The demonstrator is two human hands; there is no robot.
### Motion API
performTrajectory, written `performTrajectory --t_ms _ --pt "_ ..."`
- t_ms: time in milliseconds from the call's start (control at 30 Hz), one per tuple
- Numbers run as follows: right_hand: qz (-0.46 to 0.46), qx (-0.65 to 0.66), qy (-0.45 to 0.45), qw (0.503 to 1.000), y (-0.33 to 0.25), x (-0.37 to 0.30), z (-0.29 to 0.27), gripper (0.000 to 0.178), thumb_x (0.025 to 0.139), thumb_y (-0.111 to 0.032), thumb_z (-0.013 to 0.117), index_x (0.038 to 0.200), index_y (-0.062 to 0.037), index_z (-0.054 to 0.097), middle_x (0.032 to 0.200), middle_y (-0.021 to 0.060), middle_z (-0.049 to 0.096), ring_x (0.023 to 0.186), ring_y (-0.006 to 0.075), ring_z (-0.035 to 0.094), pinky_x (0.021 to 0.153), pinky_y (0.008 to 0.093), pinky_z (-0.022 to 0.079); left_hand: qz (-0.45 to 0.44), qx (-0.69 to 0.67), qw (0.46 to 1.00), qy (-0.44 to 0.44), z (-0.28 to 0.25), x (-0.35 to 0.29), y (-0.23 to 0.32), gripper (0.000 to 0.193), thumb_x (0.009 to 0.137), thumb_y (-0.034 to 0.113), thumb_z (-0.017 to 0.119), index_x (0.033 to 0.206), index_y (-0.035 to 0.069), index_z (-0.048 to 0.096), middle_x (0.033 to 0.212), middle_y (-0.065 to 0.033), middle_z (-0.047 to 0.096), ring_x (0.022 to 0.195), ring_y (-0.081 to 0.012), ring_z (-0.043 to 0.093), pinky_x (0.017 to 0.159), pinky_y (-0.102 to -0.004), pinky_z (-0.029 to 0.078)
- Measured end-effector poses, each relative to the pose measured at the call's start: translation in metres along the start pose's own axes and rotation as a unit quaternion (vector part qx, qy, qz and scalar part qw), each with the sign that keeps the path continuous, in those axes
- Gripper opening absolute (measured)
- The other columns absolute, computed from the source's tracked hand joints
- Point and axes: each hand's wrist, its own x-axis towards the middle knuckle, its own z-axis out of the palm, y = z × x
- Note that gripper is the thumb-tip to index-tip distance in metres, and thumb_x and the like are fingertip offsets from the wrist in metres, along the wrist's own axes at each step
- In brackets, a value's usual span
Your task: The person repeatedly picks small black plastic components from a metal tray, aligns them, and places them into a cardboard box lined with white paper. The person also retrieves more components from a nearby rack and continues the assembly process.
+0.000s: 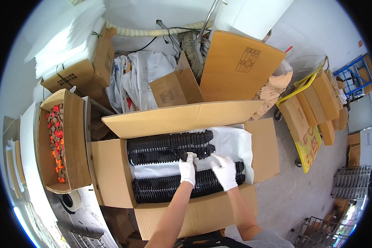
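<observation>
Both my hands wear white gloves and are over an open cardboard box (182, 118). Inside it, rows of thin black parts (169, 137) stand packed edge to edge on a white plastic sheet (232, 142). My left hand (187, 168) is closed on a small black part (180, 154), at the front edge of the rear rows. What exactly that part is cannot be made out. To its right, my right hand (224, 170) has its fingers apart, near the right end of the rear rows. It partly covers the front row (165, 189).
At left stands a tall carton (76, 144) of red, orange and brown pieces (57, 140). A tape roll (72, 201) sits on the metal surface below. Behind are white bags (146, 72) and a large cardboard sheet (235, 68). A yellow trolley (312, 151) with cartons stands right.
</observation>
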Motion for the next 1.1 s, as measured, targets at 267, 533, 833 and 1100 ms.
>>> performTrajectory --t_ms 267,533,833,1100 --pt "0.193 0.187 -0.138 0.953 0.009 0.003 0.014 0.034 0.086 -0.021 0.07 0.113 -0.0007 0.07 0.098 0.0147 0.073 0.087 0.0228 0.07 0.08 0.035 0.054 -0.026 0.197 0.96 -0.199 0.007 -0.016 -0.007 0.069 0.103 0.056 0.047 0.145 0.001 0.049 0.112 -0.0097 0.066 0.092 -0.0154 0.064 0.076 -0.0274 0.054" --pt "0.304 0.315 -0.07 0.896 0.057 0.01 0.019 0.023 0.091 -0.017 0.068 0.101 0.0041 0.072 0.085 0.0069 0.072 0.073 0.0119 0.065 0.066 0.0297 0.052 0.053 0.475 0.834 -0.275 0.026 -0.001 -0.021 0.083 0.1 0.067 0.037 0.148 -0.001 0.038 0.14 -0.037 0.048 0.115 -0.0463 0.063 0.094 -0.0482 0.054" --pt "0.171 -0.133 -0.063 0.974 0.051 0.08 0.027 0.044 0.087 -0.049 0.064 0.103 -0.0093 0.075 0.102 0.0194 0.072 0.1 0.0361 0.069 0.088 0.045 0.054 -0.163 -0.271 0.948 0.016 -0.002 0.001 -0.052 0.057 0.102 0.038 0.054 0.147 0.006 0.039 0.146 -0.0195 0.045 0.13 -0.0347 0.049 0.11 -0.0463 0.042" --pt "0.157 -0.174 -0.06 0.97 0.053 0.07 0.04 0.036 0.085 -0.046 0.069 0.093 -0.0114 0.075 0.093 0.0154 0.074 0.088 0.0334 0.071 0.08 0.0435 0.056 -0.277 -0.358 0.892 -0.01 -0.003 0.022 -0.048 0.039 0.103 0.033 0.041 0.13 0.006 0.052 0.144 -0.0098 0.05 0.137 -0.0271 0.042 0.12 -0.0389 0.025"
